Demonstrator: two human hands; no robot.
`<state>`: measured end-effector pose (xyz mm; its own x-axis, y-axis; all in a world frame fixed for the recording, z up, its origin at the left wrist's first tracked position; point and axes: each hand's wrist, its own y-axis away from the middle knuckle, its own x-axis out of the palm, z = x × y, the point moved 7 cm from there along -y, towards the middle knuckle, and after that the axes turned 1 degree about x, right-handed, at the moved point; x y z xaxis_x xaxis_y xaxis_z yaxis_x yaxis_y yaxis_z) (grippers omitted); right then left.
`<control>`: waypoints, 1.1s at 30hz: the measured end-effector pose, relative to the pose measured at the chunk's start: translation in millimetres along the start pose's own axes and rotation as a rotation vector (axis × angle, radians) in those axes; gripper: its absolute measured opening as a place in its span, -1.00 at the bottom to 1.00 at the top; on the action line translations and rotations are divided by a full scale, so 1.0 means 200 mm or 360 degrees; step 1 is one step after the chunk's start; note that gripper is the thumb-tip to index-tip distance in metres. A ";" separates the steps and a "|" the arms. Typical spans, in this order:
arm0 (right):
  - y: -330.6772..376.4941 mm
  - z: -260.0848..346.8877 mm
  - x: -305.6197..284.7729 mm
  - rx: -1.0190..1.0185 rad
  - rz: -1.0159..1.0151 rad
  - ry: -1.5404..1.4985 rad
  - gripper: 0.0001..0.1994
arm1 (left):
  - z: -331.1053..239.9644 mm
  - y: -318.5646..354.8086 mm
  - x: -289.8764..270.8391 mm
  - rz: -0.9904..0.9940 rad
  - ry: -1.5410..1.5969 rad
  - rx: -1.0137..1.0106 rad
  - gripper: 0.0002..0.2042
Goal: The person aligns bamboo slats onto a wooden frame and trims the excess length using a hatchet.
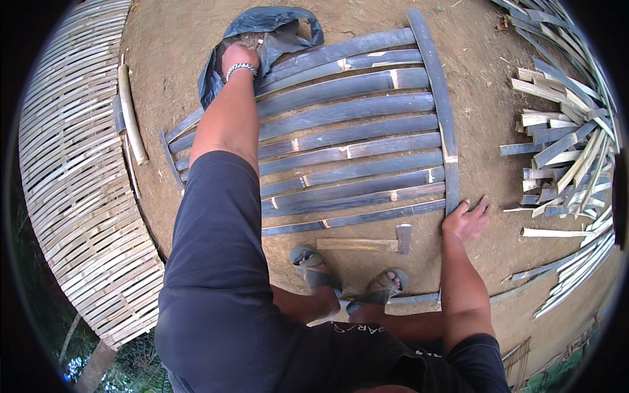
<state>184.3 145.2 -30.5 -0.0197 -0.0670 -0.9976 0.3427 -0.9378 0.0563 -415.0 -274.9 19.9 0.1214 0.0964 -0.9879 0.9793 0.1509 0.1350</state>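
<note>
My left hand (240, 59) reaches far forward into a dark plastic bag (272, 14). Its fingers look curled among light bits in the bag, but what they hold is hidden. Under my left arm lies a panel of dark split bamboo slats (347, 114), spaced in rows. An upright bamboo strip (434, 85) crosses their right ends, and a shorter strip (171, 160) shows at their left ends. Fingers spread, my right hand (466, 221) rests on the dirt beside the near end of the right strip.
A hatchet (360, 244) with a wooden handle lies just before my sandalled feet (347, 281). Cut bamboo pieces (557, 141) are heaped on the right. On the left stands a slatted bamboo platform (78, 164), with a bamboo stick (132, 118) beside it.
</note>
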 end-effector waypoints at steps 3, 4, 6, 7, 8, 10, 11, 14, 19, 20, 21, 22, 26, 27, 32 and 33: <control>0.01 0.02 -0.02 0.0025 0.0014 -0.0003 -0.33 | 0.02 -0.04 0.05 -0.0024 0.0027 -0.0036 -0.73; 0.01 0.02 -0.02 0.0051 0.0030 0.0001 -0.33 | 0.02 -0.06 0.06 -0.0031 0.0027 -0.0033 -0.73; 0.02 0.02 0.00 0.0058 0.0045 -0.0020 -0.33 | 0.08 -0.19 0.13 -0.0067 -0.0158 0.0159 -0.67; 0.02 0.03 0.03 0.0056 0.0069 -0.0048 -0.32 | 0.17 -0.33 0.13 -0.0135 -0.0377 0.0318 -0.62; 0.01 0.02 0.02 0.0076 0.0080 -0.0064 -0.32 | 0.14 -0.36 0.16 -0.0116 -0.0538 0.0414 -0.59; 0.01 0.04 -0.01 0.0116 0.0128 -0.0038 -0.32 | 0.11 -0.27 0.13 -0.0187 -0.0488 0.0400 -0.59; 0.00 0.02 -0.01 0.0151 0.0158 -0.0005 -0.32 | 0.08 -0.17 0.09 -0.0277 -0.0267 0.0256 -0.60; -0.01 0.02 0.01 0.0127 0.0152 -0.0024 -0.34 | 0.01 0.10 -0.07 -0.0839 0.0482 0.0236 -0.75; -0.01 0.01 -0.02 0.0168 0.0221 -0.0098 -0.36 | -0.58 0.84 -0.06 -0.0489 0.1413 0.0924 -0.83; -0.01 0.01 -0.03 0.0175 0.0232 -0.0129 -0.36 | -0.68 0.99 0.01 -0.0333 0.1358 0.1005 -0.86; -0.01 0.02 -0.04 0.0181 0.0243 -0.0163 -0.36 | -0.78 1.14 0.07 -0.0181 0.1294 0.1086 -0.89; -0.01 0.00 -0.04 0.0192 0.0225 -0.0170 -0.36 | -0.93 1.34 0.11 -0.0028 0.1381 0.1186 -0.90; 0.00 0.01 -0.03 0.0208 0.0221 -0.0219 -0.37 | -1.32 1.96 0.22 0.0530 0.1531 0.1585 -0.86; 0.00 0.02 -0.04 0.0211 0.0230 -0.0234 -0.38 | -1.37 2.06 0.25 0.0638 0.1538 0.1710 -0.82; -0.01 0.01 -0.05 0.0228 0.0271 -0.0304 -0.39 | -1.54 2.25 0.33 0.0557 0.1071 0.2304 -0.84; -0.01 0.01 -0.06 0.0231 0.0281 -0.0317 -0.39 | -1.56 2.26 0.36 0.0569 0.1004 0.2321 -0.84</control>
<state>182.2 146.7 -19.2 -0.1603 -0.2855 -0.9449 0.2193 -0.9436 0.2479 -14.7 107.8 34.1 0.6409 0.3402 -0.6881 0.2761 -0.9386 -0.2069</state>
